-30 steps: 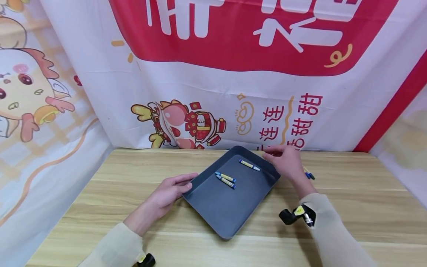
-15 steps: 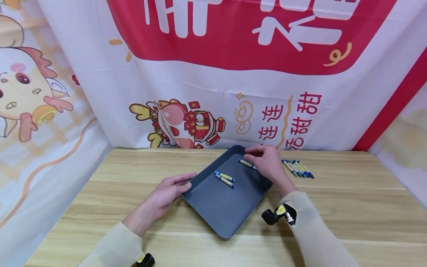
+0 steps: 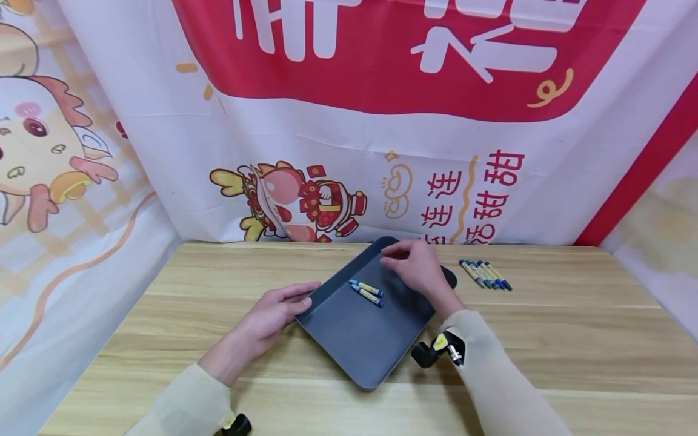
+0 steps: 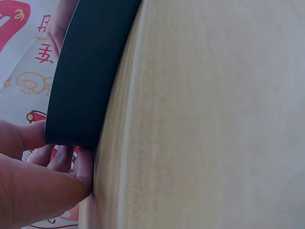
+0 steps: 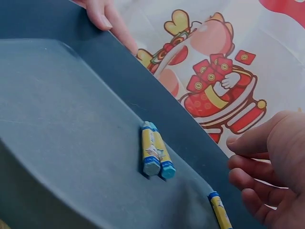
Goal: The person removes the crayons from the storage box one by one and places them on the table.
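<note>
My left hand [image 3: 279, 310] grips the left rim of a dark grey tray [image 3: 349, 348], thumb over the edge and fingers outside; the tray's outer wall [image 4: 86, 81] fills the left wrist view's upper left. Inside lie two yellow-wrapped crayons [image 3: 366, 292] side by side. A third crayon [image 5: 219, 210] shows near the far wall in the right wrist view; in the head view the right hand hides it. Over that far end hovers my right hand [image 3: 415, 266], fingers loosely bent, nothing visible between thumb and fingertips.
On the wooden table [image 3: 556, 339], right of the tray, several more crayons [image 3: 485, 275] lie in a slanted row. A printed cloth [image 3: 338, 139] hangs close behind the table's back edge, almost at the tray's far corner.
My right hand has moved left from the tray's right corner to over its far end, covering the third crayon and uncovering the row on the table. Left hand and tray stay put.
</note>
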`<control>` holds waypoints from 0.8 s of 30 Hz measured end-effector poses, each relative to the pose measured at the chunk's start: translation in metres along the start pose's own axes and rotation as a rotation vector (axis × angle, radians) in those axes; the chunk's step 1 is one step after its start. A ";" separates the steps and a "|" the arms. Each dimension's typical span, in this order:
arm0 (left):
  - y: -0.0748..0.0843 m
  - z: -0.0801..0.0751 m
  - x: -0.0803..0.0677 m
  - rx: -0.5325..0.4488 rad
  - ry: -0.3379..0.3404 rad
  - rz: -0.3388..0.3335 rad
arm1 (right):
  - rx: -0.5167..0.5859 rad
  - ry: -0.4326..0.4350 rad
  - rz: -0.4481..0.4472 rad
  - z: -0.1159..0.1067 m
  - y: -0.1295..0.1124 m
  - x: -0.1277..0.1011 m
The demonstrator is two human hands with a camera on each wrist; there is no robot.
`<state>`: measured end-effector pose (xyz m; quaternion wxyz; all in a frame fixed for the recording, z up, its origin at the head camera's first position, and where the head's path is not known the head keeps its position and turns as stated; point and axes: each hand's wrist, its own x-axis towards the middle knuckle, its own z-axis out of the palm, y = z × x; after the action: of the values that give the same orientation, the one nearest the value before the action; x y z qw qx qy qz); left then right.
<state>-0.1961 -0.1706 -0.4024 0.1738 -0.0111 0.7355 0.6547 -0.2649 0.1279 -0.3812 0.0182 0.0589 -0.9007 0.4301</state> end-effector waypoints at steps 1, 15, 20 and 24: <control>0.000 0.000 0.000 -0.001 0.001 0.000 | -0.002 -0.007 -0.002 0.002 0.000 0.000; -0.002 -0.001 0.001 -0.002 -0.019 0.018 | -0.001 -0.140 0.003 0.013 -0.002 0.005; -0.002 -0.002 0.002 -0.006 -0.020 0.021 | -0.038 -0.198 0.008 0.017 -0.002 0.007; -0.003 -0.002 0.002 -0.007 -0.020 0.018 | -0.031 -0.226 0.019 0.020 -0.002 0.007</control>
<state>-0.1978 -0.1722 -0.4053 0.1751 0.0016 0.7317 0.6587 -0.2709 0.1107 -0.3913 -0.0868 0.0982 -0.9039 0.4071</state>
